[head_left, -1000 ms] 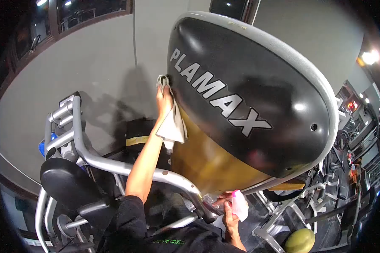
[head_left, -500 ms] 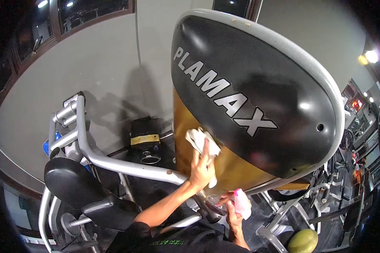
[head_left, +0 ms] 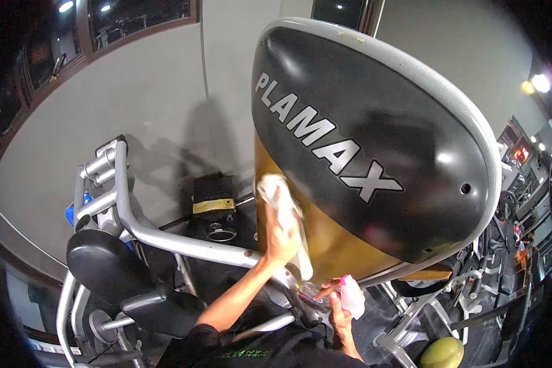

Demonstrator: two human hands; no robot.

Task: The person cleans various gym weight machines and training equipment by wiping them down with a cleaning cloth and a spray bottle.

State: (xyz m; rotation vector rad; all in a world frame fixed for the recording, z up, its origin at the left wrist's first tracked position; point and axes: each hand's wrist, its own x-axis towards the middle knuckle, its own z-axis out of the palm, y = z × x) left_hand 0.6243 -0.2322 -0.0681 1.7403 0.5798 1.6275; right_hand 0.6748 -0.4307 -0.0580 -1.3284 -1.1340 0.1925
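My left hand (head_left: 282,241) is closed on a white cloth (head_left: 275,191) and presses it against the gold-coloured lower panel (head_left: 331,245) of a large gym machine housing. The cloth's loose end hangs down beside my wrist; hand and cloth are slightly blurred. Above the panel is the glossy black cover (head_left: 405,135) with raised PLAMAX lettering (head_left: 325,138). Lower down, my right hand (head_left: 339,310) is wrapped round a pale spray bottle (head_left: 352,299) with a pink top, held below the housing's lower edge. Part of that grip is hidden by the bottle.
A silver tube frame (head_left: 190,245) runs across the left, under my left forearm. Black padded seats (head_left: 104,260) are attached near it. A black box with a yellow band (head_left: 213,205) stands by the wall. At lower right lies a yellow-green ball (head_left: 441,354) beside metal frames.
My left hand has slid left and slightly upward across the gold panel with the cloth, which now hangs longer. My right hand and the spray bottle have barely moved.
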